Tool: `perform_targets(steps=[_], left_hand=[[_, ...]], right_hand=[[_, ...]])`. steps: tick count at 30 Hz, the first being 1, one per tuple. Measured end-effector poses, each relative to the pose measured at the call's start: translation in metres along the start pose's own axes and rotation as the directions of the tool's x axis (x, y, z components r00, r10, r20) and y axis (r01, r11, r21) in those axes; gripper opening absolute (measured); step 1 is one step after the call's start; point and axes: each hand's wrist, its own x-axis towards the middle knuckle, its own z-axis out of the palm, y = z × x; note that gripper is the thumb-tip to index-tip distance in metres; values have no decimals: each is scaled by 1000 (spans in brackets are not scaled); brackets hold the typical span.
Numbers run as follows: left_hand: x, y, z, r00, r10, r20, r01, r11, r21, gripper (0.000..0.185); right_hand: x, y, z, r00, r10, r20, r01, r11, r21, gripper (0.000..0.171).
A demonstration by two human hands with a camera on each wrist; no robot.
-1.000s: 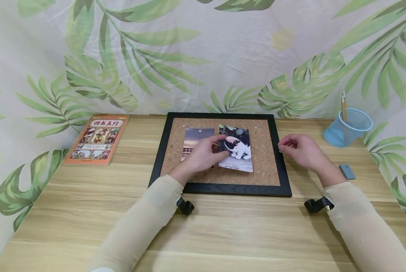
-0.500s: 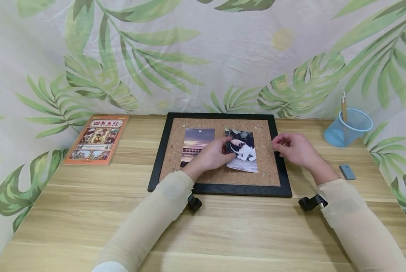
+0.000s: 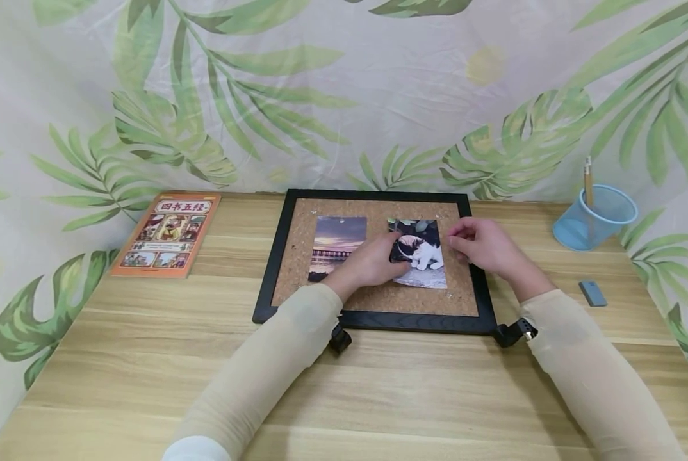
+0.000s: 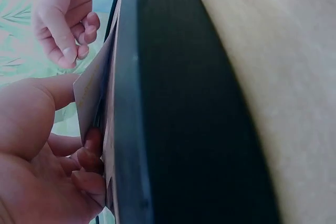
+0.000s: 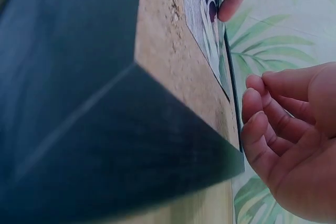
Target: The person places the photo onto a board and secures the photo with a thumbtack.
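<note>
My left hand (image 3: 375, 259) pinches the left edge of a photo of a black and white cat (image 3: 427, 256), thumb on its face and fingers at its back. In the left wrist view this photo (image 4: 93, 90) stands tilted off the corkboard's surface. The board (image 3: 373, 304) has a black frame. Left of it a sunset photo (image 3: 338, 237) lies on the cork with a small clear pin at its top, partly covered by my left hand. My right hand (image 3: 482, 246) hovers over the board's right side, thumb and forefinger pressed together; I cannot tell whether something small sits between them.
An orange book (image 3: 168, 237) lies at the back left of the wooden table (image 3: 407, 397). A blue mesh cup (image 3: 594, 221) with pencils stands at the back right, with a small grey-blue block (image 3: 593, 293) in front of it. Small clear pins (image 3: 450, 295) are on the cork.
My left hand has shifted the cat photo rightward over the cork, uncovering more of the sunset photo. My right hand has come left from beyond the frame toward the cat photo's right edge.
</note>
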Motion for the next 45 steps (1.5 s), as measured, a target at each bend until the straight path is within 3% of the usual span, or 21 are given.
perform_targets(steps=[13,23,31,45], left_hand=[[3,1,-1,1000,-5,6,5,999,52,77],[3,1,1,1000,6,12,-6,998,64,77],[2,2,1,1000,10,8,-11,998,70,76],[2,0,0,1000,2,11,-3,998,69,77]], right_hand=[[34,-9,15,997,74,36,-78,990,121,20],[56,-12,27,997,77,20,-79,974,211,19],[68,-18,29,996,93,13,-94,988,122,17],[84,-28,29,983,161,90,-166,984,60,17]])
